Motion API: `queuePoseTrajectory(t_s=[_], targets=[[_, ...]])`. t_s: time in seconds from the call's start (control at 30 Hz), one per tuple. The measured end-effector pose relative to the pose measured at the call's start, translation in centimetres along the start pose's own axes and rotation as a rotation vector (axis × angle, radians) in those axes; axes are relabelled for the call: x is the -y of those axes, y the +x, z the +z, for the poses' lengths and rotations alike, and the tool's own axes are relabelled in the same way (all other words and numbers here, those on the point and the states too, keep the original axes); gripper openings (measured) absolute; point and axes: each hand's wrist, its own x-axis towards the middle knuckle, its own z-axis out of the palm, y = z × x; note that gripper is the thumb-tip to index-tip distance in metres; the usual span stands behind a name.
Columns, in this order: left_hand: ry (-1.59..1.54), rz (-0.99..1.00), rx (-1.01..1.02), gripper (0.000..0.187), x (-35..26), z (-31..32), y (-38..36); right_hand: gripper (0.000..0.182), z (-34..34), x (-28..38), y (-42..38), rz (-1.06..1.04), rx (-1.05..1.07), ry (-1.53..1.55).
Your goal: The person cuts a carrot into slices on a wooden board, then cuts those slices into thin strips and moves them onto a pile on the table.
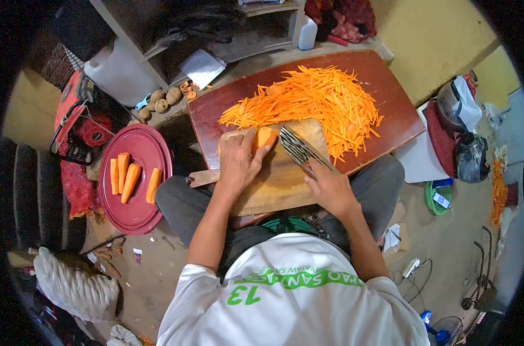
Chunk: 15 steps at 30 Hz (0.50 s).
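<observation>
My left hand [239, 158] presses a peeled carrot [265, 138] down on the wooden cutting board [262, 193], fingers curled over it. In my right hand [334, 190] is a knife [301, 149] with a dark-and-light striped blade, held just right of the carrot and tilted over the board. Behind the board, a big heap of carrot strips [331, 106] spreads across the reddish-brown table [216, 112]. A wooden handle [204, 177] juts out at the board's left side, close to my left wrist.
On the left, a round red lid [138, 213] holds several peeled carrots [131, 181]. Potatoes [167, 99] and a blue peeler [142, 102] lie beyond it. A green basin [438, 199] stands right of my knee, and a stuffed white sack [74, 288] rests at lower left.
</observation>
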Motion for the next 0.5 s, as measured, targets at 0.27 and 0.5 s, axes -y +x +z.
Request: queuePoseTrajectory(t_s=[0.27, 0.5], targets=[[-0.115, -0.144, 0.13, 0.073, -1.6, -0.7, -1.0, 0.049, 0.0, -0.1, -0.8, 0.038, 0.023, 0.031], [-0.221, -0.076, 0.026, 0.053, -0.1, -0.5, -4.4, 0.044, -4.1, 2.9, -1.1, 0.038, -0.046, 0.402]])
